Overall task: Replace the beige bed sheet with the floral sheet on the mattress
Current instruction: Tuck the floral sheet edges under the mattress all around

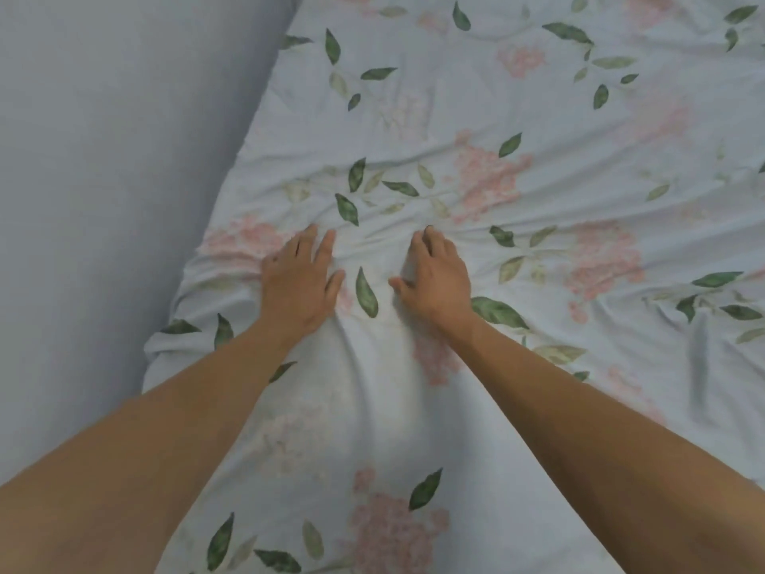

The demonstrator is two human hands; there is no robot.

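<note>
A plain grey wall (103, 180) runs along the left, and the floral sheet (538, 167) lies spread and wrinkled over the bed just beside it. The left hand (300, 279) presses flat on the sheet near its wall-side edge, fingers straight and spread, holding nothing. Just right of it, the right hand (434, 275) rests on the sheet with fingers bent, fabric bunched under its fingertips.

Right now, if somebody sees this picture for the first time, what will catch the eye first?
First the two bare arms reaching up the middle, the left hand pressing flat and the right hand with curled fingers bunching the cloth. Under them the floral sheet, pale with pink blooms and green leaves, lies wrinkled, with a plain grey wall on the left.
</note>
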